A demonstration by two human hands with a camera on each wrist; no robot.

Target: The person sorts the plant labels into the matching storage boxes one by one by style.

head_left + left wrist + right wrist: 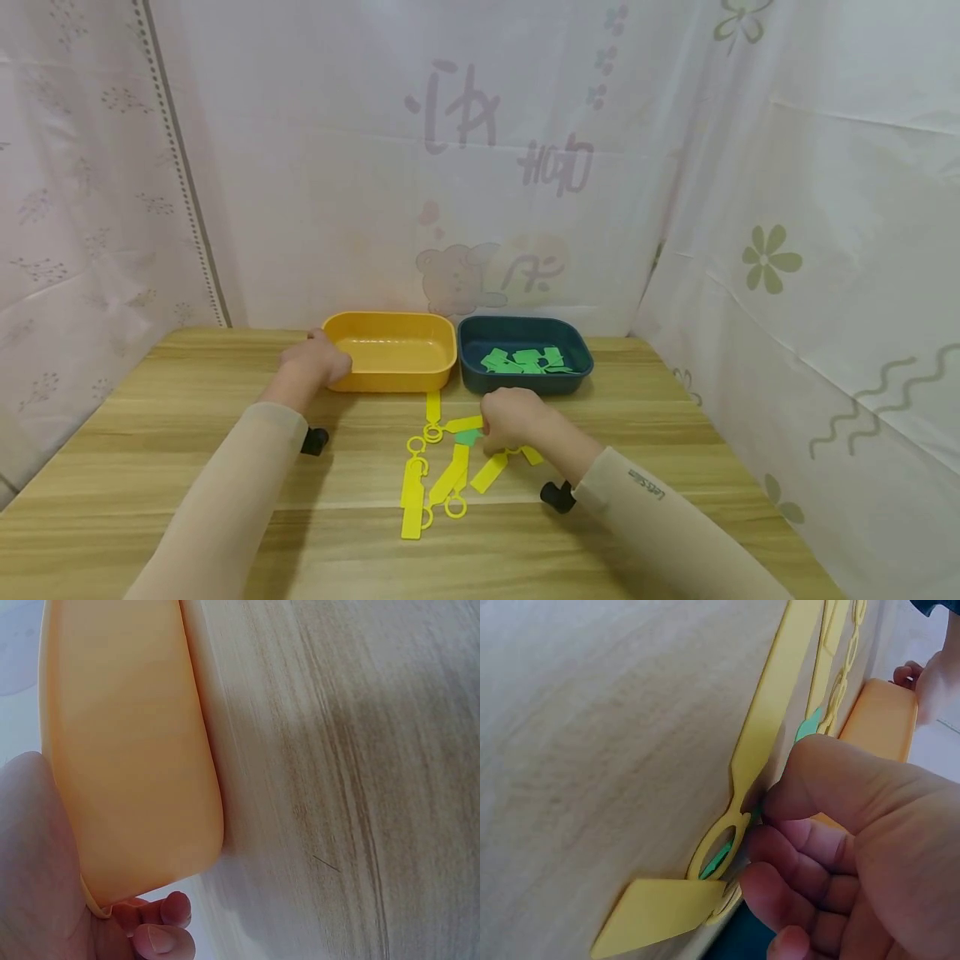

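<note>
My left hand [315, 360] grips the left end of an orange-yellow plastic bin [390, 381], thumb over the rim and fingertips below it in the left wrist view. My right hand [513, 419] is low over a loose group of flat yellow tags with ring ends [412, 510]. Its thumb and fingers pinch a green tag [808, 727] lying among them, largely hidden by the hand. A yellow tag [772, 697] and its ring lie right beside the fingertips. Part of the green tag's ring shows through that yellow ring.
A dark teal bin [525, 384] stands right of the orange-yellow one, with several green tags [525, 360] inside. Both bins sit near the back of the wood-grain table [360, 517]. A patterned white curtain [330, 183] hangs behind and on both sides.
</note>
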